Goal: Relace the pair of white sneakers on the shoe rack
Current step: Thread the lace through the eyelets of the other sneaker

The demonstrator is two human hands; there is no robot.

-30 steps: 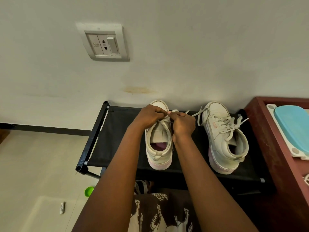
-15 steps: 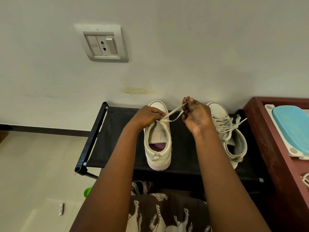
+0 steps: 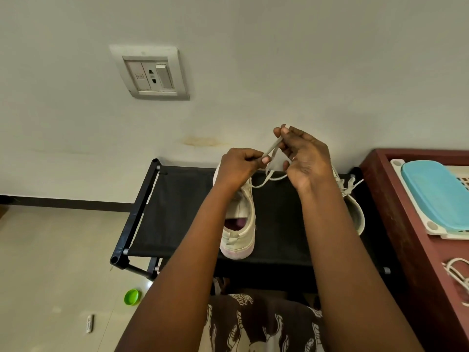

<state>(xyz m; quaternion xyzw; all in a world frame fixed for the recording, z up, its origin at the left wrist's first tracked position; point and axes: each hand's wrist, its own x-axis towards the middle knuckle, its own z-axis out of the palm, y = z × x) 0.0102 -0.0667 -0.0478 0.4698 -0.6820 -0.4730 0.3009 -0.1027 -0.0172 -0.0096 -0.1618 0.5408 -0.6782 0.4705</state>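
L hand [image 3: 238, 166] & R hand [image 3: 304, 158] both up over the black fabric shoe rack [image 3: 182, 207], close together, fingers curled. A short taut bit of grey-white shoelace [image 3: 273, 146] runs btwn them: L thumb + forefinger pinch its lower end, R fingertips pinch the upper end. R hand sits a bit higher, nearer the wall. More lace hangs in a slack loop under the R hand and trails down to the white sneaker [image 3: 241, 232] just below the L wrist, heel toward the person, eyelets mostly hidden by the arm. The second sneaker [image 3: 355, 212] is on the rack right of the R forearm, largely covered, laces showing near its top. Further right of the R arm: maroon wooden unit [image 3: 403, 224] w/ a blue lid [image 3: 436, 196]. Left of the L arm, on the floor: green cap [image 3: 132, 297]. On the wall above the L hand: switch-socket plate [image 3: 149, 72].
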